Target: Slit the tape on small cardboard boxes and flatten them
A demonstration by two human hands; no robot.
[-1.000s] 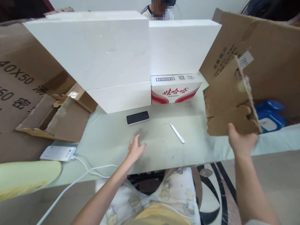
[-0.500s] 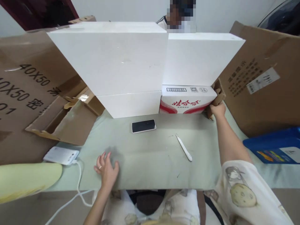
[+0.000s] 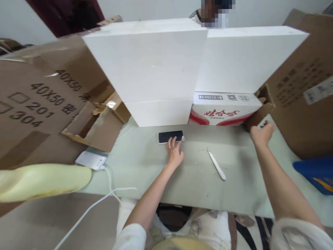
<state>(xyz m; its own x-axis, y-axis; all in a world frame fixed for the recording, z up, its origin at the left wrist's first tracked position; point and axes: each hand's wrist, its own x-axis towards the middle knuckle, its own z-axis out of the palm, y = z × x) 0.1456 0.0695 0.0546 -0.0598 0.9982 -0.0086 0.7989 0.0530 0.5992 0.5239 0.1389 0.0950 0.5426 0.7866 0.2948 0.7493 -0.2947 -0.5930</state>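
A smartphone with a dark screen lies flat on the table in front of the white boxes. My left hand is at its near right edge, fingers spread over the lower part of the screen, not wrapped round it. My right hand is above the table at the right, close to a small brown carton; its fingers are loosely bent and apart, and I see nothing in them. Between my hands a white craft knife or similar slim-handled tool rests on the table.
White boxes stand along the back, beside a red-and-white printed carton. Large brown cartons flank both sides. A white power bank with a cable, a pale yellow object and a blue container lie near the edges. A person sits beyond.
My left hand has moved right and forward from the bare table onto the phone. My right hand has come away from the small brown carton. The view has shifted left.
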